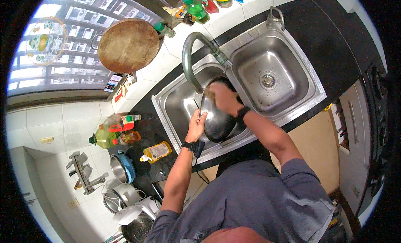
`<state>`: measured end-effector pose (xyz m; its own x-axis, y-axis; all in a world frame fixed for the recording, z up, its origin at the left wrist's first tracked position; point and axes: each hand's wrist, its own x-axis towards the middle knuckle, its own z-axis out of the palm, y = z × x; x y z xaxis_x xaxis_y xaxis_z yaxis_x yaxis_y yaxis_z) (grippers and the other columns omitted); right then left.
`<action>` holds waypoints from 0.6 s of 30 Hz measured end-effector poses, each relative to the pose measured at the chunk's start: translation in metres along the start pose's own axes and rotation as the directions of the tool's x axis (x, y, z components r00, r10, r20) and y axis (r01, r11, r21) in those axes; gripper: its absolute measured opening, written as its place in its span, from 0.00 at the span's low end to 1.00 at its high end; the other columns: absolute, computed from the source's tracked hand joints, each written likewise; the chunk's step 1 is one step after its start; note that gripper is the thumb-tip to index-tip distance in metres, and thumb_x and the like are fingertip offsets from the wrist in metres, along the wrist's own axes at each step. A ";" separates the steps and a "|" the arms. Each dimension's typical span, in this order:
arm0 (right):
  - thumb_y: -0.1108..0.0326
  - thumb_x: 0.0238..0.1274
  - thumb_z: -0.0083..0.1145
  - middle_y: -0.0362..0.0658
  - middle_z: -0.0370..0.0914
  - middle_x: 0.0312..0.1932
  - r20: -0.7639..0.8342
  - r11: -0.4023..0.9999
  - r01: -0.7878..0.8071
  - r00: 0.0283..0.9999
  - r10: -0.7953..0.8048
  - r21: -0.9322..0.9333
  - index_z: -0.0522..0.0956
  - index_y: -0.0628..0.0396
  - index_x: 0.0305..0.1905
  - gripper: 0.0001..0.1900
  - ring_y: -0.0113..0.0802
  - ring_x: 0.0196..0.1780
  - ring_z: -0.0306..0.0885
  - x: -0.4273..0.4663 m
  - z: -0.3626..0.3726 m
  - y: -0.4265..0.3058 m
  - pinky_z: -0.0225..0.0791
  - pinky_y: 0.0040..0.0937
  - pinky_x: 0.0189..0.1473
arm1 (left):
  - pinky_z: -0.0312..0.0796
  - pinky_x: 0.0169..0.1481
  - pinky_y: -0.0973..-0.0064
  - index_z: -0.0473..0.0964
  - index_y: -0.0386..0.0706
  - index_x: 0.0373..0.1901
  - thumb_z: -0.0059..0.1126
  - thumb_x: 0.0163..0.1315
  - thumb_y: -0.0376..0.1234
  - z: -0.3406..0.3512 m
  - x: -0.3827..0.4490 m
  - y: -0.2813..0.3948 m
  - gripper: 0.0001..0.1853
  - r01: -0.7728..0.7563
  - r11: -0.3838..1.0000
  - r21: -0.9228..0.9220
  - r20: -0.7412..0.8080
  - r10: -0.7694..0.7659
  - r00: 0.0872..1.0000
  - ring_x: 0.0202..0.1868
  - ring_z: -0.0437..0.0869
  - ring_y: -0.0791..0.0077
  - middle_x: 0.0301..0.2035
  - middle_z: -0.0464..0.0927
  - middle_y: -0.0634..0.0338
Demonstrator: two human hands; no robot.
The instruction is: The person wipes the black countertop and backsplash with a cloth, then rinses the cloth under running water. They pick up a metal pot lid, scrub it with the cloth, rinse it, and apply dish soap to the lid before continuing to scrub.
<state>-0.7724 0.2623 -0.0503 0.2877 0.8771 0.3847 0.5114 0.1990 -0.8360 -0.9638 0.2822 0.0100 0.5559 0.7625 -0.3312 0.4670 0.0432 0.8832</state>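
A dark metal pan (216,125) is tilted in the left basin of a stainless steel double sink (175,100). My left hand (196,122) grips the pan's left edge, thumb on the near face; a thin dark strip sticks up beside the fingers. Motion blurs my right hand (225,98), which presses against the upper part of the pan. Whether it holds a scrubber is not clear. The curved faucet (189,56) arches over this basin, its spout end close to the pan and my right hand. No water stream can be made out.
The right basin (269,95) has a drain strainer and small dark specks. On the left counter lie a yellow liquid bottle (156,152), an oil jug (105,136) and a blue-sided pot (131,167). A round wooden board (128,45) leans by the window; bottles line the ledge.
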 end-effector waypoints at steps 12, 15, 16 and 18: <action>0.78 0.55 0.51 0.56 0.79 0.50 0.023 0.915 -0.392 0.918 0.396 -0.095 0.79 0.55 0.49 0.16 0.58 0.52 0.76 0.042 -0.005 0.056 0.69 0.49 0.57 | 0.63 0.42 0.81 0.72 0.38 0.49 0.52 0.74 0.38 -0.004 -0.010 0.000 0.12 0.031 0.999 -0.028 0.006 -0.031 0.999 0.35 0.67 0.82 0.32 0.71 0.68; 0.77 0.54 0.53 0.54 0.79 0.49 -0.047 0.967 -0.234 0.972 0.230 -0.101 0.80 0.54 0.48 0.16 0.55 0.54 0.76 0.022 -0.002 0.031 0.69 0.49 0.57 | 0.69 0.53 0.77 0.70 0.36 0.56 0.51 0.76 0.37 -0.019 -0.012 -0.015 0.15 0.060 0.985 0.160 0.054 -0.069 0.996 0.45 0.75 0.79 0.43 0.79 0.61; 0.77 0.54 0.53 0.53 0.79 0.48 -0.072 0.989 -0.115 0.991 0.108 -0.093 0.80 0.54 0.48 0.16 0.54 0.54 0.76 0.015 0.001 0.015 0.69 0.48 0.57 | 0.69 0.54 0.76 0.70 0.36 0.56 0.51 0.75 0.35 -0.022 -0.013 -0.020 0.15 0.071 0.990 0.125 0.043 -0.077 0.996 0.45 0.75 0.78 0.43 0.79 0.61; 0.75 0.54 0.55 0.51 0.78 0.47 -0.001 0.999 0.033 0.999 -0.033 -0.007 0.80 0.54 0.47 0.15 0.52 0.54 0.76 -0.003 0.008 -0.019 0.69 0.47 0.57 | 0.69 0.56 0.75 0.70 0.36 0.57 0.53 0.75 0.34 -0.031 -0.014 -0.025 0.15 0.057 0.996 0.069 0.111 -0.064 0.992 0.47 0.76 0.78 0.45 0.79 0.61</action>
<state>-0.7893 0.2593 -0.0389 0.2716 0.8697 0.4121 0.5259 0.2245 -0.8204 -1.0039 0.2903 0.0030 0.5976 0.6818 -0.4220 0.5444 0.0414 0.8378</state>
